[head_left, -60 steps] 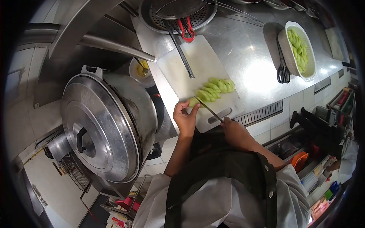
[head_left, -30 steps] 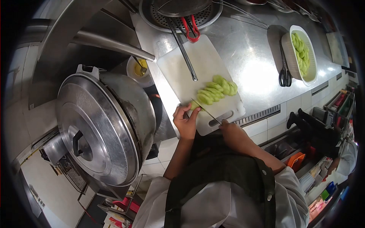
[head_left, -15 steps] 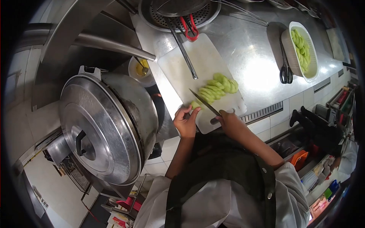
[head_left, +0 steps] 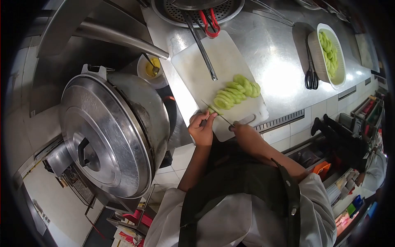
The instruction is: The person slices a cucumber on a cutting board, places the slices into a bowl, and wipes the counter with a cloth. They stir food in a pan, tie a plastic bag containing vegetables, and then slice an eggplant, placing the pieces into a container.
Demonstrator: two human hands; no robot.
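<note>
My right hand (head_left: 247, 138) is closed around the handle of a kitchen knife (head_left: 222, 118), its narrow blade angled up and left over the white cutting board (head_left: 197, 64). My left hand (head_left: 201, 131) pinches a short end of pale green, peeled cucumber (head_left: 211, 110) at the board's lower left edge. The blade is at that piece, against the fingertips; most of the piece is hidden by fingers and knife. Just beyond the blade, overlapping cucumber slices (head_left: 235, 93) lie in a curved row on the board.
Left stands a big lidded metal pot (head_left: 105, 136), near a bowl of yellow food (head_left: 150, 71) with a spoon. A perforated pan (head_left: 226, 12) with a red-handled tool (head_left: 211, 29) reaches over the board's far end. Right are scissors (head_left: 311, 76) and a white dish of slices (head_left: 319, 57).
The knife has moved left and its blade has turned more edge-on, meeting the piece in my left hand. Another slice now shows at the near end of the row.
</note>
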